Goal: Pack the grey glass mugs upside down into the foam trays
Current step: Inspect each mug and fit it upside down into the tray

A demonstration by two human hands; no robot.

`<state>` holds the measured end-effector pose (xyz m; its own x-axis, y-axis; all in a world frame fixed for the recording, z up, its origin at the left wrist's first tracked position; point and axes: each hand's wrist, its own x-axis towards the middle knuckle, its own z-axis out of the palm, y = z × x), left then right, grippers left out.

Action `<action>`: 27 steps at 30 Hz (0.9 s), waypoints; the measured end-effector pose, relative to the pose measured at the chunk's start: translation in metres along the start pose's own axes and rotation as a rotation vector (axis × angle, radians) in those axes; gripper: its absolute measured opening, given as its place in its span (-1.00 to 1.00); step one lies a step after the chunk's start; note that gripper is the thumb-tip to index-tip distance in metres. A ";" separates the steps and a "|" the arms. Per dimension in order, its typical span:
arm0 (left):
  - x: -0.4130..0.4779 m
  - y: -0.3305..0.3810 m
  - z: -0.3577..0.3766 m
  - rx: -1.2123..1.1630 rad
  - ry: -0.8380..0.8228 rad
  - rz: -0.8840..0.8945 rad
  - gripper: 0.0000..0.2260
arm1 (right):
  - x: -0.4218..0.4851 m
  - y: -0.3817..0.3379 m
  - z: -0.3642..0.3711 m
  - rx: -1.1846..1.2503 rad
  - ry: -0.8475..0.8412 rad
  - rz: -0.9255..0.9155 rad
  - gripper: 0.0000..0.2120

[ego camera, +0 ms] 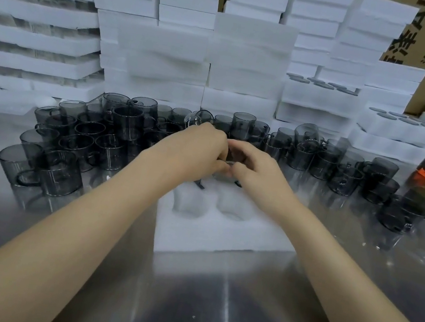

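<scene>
My left hand (pixel 195 152) and right hand (pixel 256 168) met with fingers curled round one grey glass mug (pixel 224 176), held over the far end of the white foam tray (pixel 220 236) on the steel desk (pixel 209 302). I could not tell which way up the mug was. The tray's two near pockets were empty. Loose grey mugs (pixel 116 121), too many to count, crowded the desk in front of stacked white foam trays (pixel 188 0).
</scene>
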<state>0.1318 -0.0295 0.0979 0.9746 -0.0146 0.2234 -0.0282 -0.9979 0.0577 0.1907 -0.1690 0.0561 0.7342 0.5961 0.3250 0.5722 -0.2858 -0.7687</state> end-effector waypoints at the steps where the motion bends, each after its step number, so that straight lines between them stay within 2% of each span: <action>1: -0.001 0.002 0.002 0.019 0.003 0.004 -0.81 | 0.000 -0.001 -0.004 -0.044 -0.034 -0.001 -0.51; 4: -0.001 0.005 0.008 0.034 -0.022 0.009 -0.78 | 0.000 0.001 -0.020 -0.132 -0.201 0.065 -0.57; 8: -0.001 -0.010 0.003 -0.342 -0.233 -0.006 -0.75 | 0.001 0.007 -0.028 -0.161 -0.286 0.093 -0.63; 10: -0.001 -0.019 0.001 -0.450 -0.270 -0.018 -0.84 | 0.002 0.011 -0.027 -0.103 -0.278 0.100 -0.59; 12: 0.001 -0.025 0.003 -0.383 -0.235 -0.025 -0.83 | 0.002 0.014 -0.025 -0.109 -0.239 0.103 -0.55; 14: 0.003 -0.027 0.008 -0.267 -0.216 0.005 -0.70 | 0.003 0.016 -0.023 -0.161 -0.205 0.088 -0.55; 18: 0.006 -0.029 0.016 -0.312 -0.215 -0.067 -0.57 | 0.006 0.020 -0.022 -0.329 -0.274 0.115 -0.52; 22: 0.005 -0.027 0.020 -0.345 -0.225 -0.091 -0.59 | 0.004 0.018 -0.020 -0.290 -0.209 0.124 -0.56; 24: 0.004 -0.031 0.011 -0.329 -0.162 -0.081 -0.72 | 0.001 0.018 -0.019 -0.305 -0.168 0.136 -0.55; 27: 0.000 -0.056 -0.006 -0.268 0.137 -0.221 -0.78 | -0.002 0.018 -0.016 -0.451 -0.168 0.111 -0.53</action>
<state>0.1326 0.0263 0.1001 0.9256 0.2259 0.3037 0.1047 -0.9240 0.3679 0.2054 -0.1873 0.0504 0.7522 0.6455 0.1326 0.6219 -0.6288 -0.4667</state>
